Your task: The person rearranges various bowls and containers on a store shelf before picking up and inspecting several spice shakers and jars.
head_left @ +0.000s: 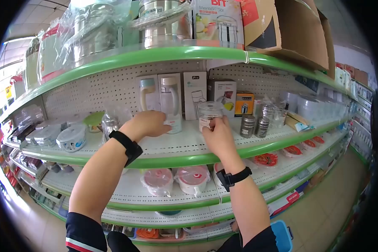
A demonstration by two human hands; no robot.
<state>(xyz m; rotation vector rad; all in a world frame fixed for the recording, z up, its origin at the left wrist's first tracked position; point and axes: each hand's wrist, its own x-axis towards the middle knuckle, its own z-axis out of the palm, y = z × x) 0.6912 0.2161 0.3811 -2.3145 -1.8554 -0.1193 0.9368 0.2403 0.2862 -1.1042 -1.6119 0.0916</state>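
My left hand (149, 124) is at the front of two upright handled bottles, its fingers curled and partly hidden. It covers the lower part of the teal-lidded bottle (147, 86), and its fingertips lie against or just before the clear bottle with a beige lid (169, 98). Whether it grips either one, I cannot make out. My right hand (218, 133) is closed on the front of a clear jar (210, 110) with a pale label. The jar stands upright on the white shelf (185, 145).
White and grey boxes (196, 94) stand behind the jar. Small metal shakers (248, 126) and an orange box (244, 104) are to the right. Clear containers (71, 137) sit at left. A green-edged upper shelf (185, 52) overhangs, and red-lidded cups (192, 179) line the shelf below.
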